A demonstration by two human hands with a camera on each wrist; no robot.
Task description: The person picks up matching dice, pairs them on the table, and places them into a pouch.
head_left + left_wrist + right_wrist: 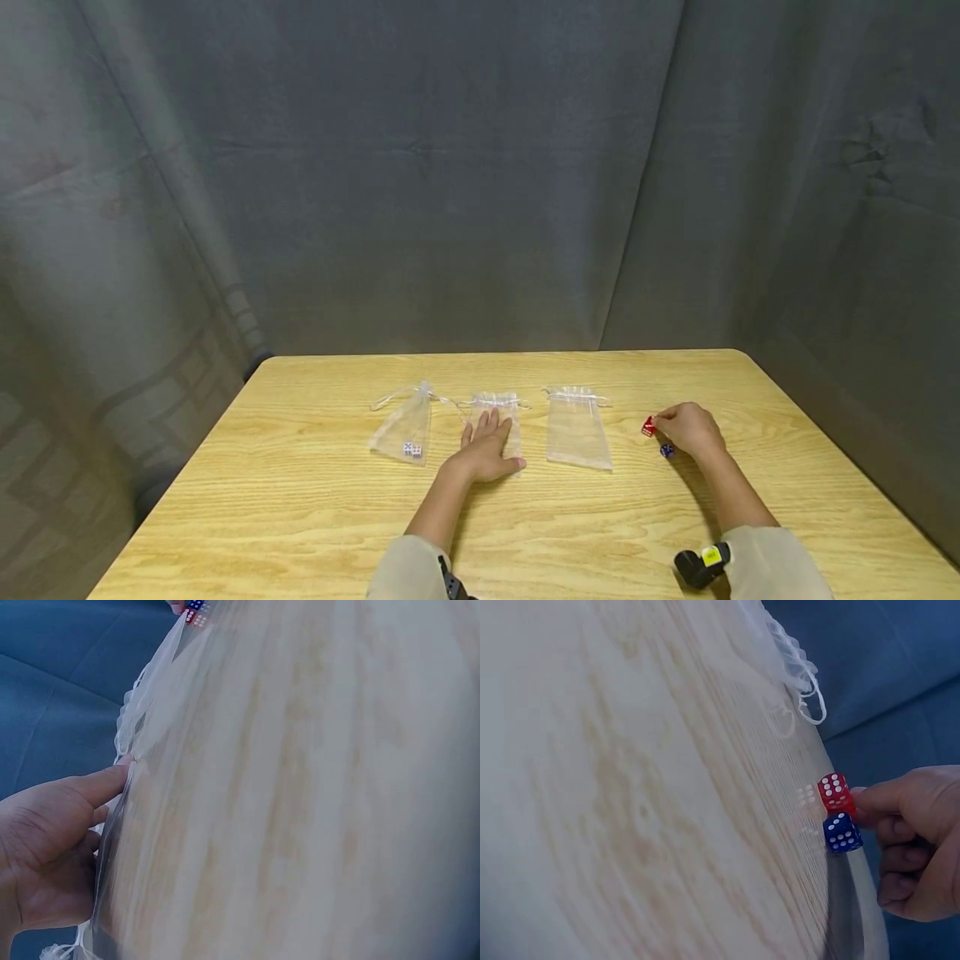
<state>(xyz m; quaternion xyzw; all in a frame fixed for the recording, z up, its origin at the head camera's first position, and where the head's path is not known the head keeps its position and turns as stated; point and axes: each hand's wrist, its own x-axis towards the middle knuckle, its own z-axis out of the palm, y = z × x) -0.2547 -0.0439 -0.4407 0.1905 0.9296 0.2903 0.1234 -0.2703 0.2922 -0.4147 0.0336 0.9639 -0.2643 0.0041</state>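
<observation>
Red die is pinched by the right hand, just beside a blue die on the table; the left hand, fingers spread, rests on the middle sheer bag.

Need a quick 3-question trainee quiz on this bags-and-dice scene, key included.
1. Multiple choice: in the head view, which bag shows the white dice? A) middle B) right C) left
2. True or false: the left hand lies on the right bag.
3. Fill in: the right hand pinches a ____ die, next to a blue die.

Key:
1. C, the left bag.
2. False; it lies on the middle bag.
3. Red; the red die is at its fingertips.
</observation>
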